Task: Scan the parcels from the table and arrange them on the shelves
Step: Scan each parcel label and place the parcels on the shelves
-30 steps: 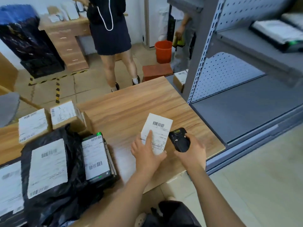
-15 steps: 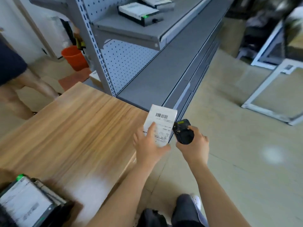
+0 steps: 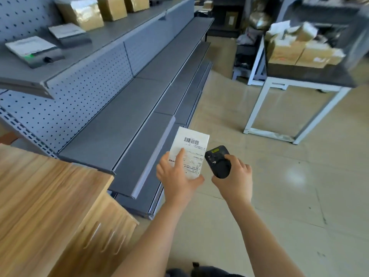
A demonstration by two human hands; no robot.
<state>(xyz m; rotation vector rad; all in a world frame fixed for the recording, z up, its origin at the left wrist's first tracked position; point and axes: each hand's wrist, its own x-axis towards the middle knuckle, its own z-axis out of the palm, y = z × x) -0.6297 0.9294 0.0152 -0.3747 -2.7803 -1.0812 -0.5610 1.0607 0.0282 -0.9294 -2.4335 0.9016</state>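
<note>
Both busy: left grip (image 3: pixel 176 177) clasps parcel (image 3: pixel 192 145), right grip (image 3: pixel 236 177) clasps scanner (image 3: pixel 218 163); shelf (image 3: pixel 113 34) bears boxes (image 3: pixel 81 14).

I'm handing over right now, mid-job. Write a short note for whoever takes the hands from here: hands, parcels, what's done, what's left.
Left hand: holds a white parcel, label up, at the front edge of the lower shelf.
Right hand: grips the scanner, close beside that parcel.
Done: flat parcels and brown boxes lie on the upper shelf.
Unclear: whether the held parcel is scanned.
Left: scan it if needed, set it on a shelf, then turn back to the table; its parcels are out of view.
</note>
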